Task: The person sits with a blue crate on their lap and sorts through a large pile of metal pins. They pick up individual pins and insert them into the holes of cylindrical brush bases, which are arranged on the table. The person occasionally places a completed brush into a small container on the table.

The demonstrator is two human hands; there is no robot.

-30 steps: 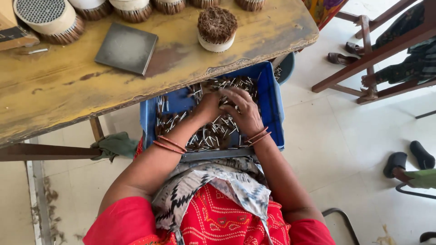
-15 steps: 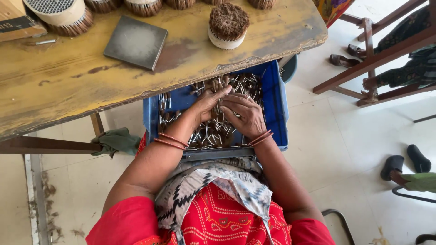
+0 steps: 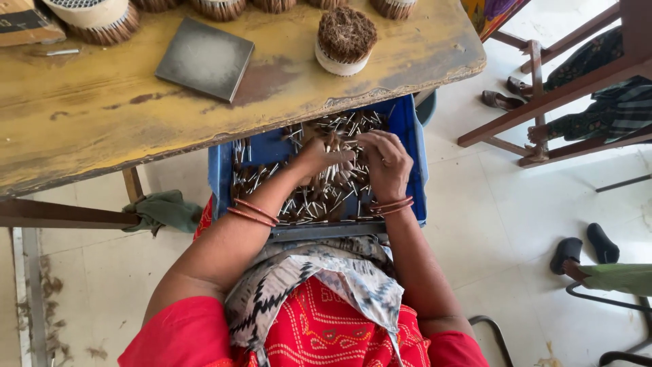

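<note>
A blue plastic crate rests on my lap, partly under the table edge, filled with several thin silver-tipped sticks. My left hand is in the middle of the crate with its fingers closed around a small bunch of the sticks. My right hand lies just beside it, palm down, fingers curled over the same bunch and touching the pile. Bangles circle both wrists. What sits under the palms is hidden.
A worn yellow wooden table carries a dark square plate, a round brush block and more brushes along the far edge. A green cloth hangs at the left. Another person's feet and wooden furniture stand at the right.
Both hands stayed in the crate, shifting slightly as they gathered sticks together. The view dipped a little, so the table top moved upward in the frame.
</note>
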